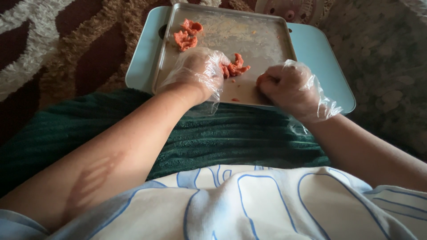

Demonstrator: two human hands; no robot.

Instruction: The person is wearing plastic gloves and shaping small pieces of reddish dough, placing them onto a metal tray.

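Head view: the person sits with a dark green blanket (231, 133) over the lap, and a light blue tray (320, 58) rests at its far edge, on a brown and cream rug (66, 44). On the tray lies a metal baking sheet (262, 40), smeared with pale residue. The left hand (198, 71), in a thin clear plastic glove, lies with its fingers curled down beside a twisted orange-red piece of dough (235, 67), touching it; I cannot tell if it truly grips it. The right hand (289, 86), also gloved, is closed to a loose fist, and a bit of the same orange-red paste (261, 79) shows at the fingertips. Two more shaped pieces (187, 35) sit at the far left corner of the sheet, well apart from the hands.

To do the shaping well, I judge the pressure should stay light, so that the soft paste does not stick to the glove, and the sheet should stay flat on the tray.
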